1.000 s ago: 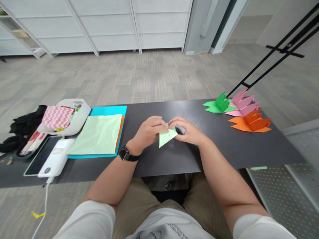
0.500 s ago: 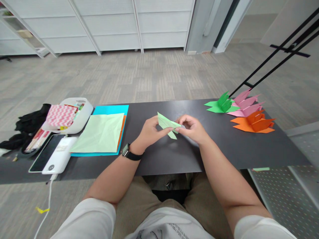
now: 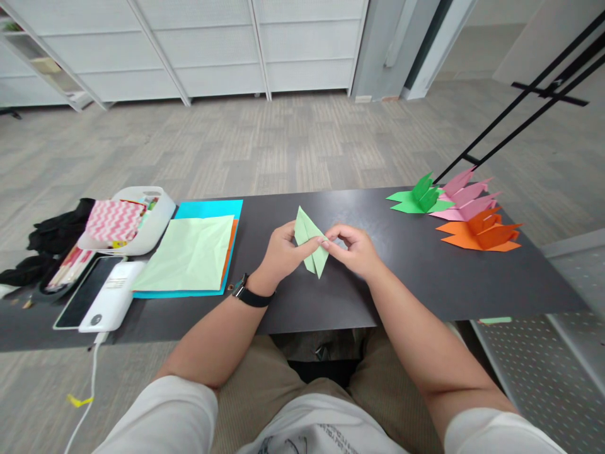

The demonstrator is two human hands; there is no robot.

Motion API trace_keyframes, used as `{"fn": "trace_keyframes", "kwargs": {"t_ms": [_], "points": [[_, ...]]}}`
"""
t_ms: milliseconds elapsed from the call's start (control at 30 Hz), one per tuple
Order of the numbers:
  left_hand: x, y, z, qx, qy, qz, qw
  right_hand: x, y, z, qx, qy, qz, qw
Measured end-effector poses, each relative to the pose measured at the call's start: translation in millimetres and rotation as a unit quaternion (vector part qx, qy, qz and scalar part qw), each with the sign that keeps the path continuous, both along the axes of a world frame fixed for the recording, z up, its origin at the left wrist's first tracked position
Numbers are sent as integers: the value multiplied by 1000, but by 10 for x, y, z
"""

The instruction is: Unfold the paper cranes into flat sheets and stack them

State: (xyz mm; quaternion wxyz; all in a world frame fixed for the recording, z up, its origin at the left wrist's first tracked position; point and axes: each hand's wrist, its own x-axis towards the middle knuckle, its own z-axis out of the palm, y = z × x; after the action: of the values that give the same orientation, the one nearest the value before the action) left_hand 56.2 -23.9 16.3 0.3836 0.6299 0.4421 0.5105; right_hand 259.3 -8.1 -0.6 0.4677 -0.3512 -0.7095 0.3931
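Note:
A pale green folded paper (image 3: 307, 226) with pointed ends is held above the dark table (image 3: 326, 309), between my two hands. My left hand (image 3: 286, 253) grips its left side, thumb lying across the front and fingers behind, partly hidden. On the opposite edge, my right hand (image 3: 352, 251) pinches the paper between thumb and forefinger. Both thumb tips nearly meet at the paper's middle. A crease runs down its face, and one point aims away from me while the other points toward me.
Left of my hands lie pale green sheets (image 3: 189, 252) over orange and blue paper (image 3: 212, 207). Farther left are a white power bank (image 3: 111, 296), a phone (image 3: 85, 296) and a white basket (image 3: 163, 214). Green (image 3: 420, 195), pink (image 3: 472, 195) and orange (image 3: 482, 233) folded paper pieces stand at right.
The folded paper has turned from a narrow, edge-on view to show its broad creased face. My right hand has shifted slightly left, its fingers still on the paper's edge.

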Motion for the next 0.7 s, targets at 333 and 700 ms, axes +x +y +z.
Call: {"fn": "trace_keyframes", "kwargs": {"t_ms": [333, 700], "points": [[44, 105, -76, -87, -132, -80, 984, 26, 50, -13, -87, 105, -110, 985], [-9, 62, -57, 107, 139, 9, 984, -9, 80, -15, -185, 122, -21, 975]]}}
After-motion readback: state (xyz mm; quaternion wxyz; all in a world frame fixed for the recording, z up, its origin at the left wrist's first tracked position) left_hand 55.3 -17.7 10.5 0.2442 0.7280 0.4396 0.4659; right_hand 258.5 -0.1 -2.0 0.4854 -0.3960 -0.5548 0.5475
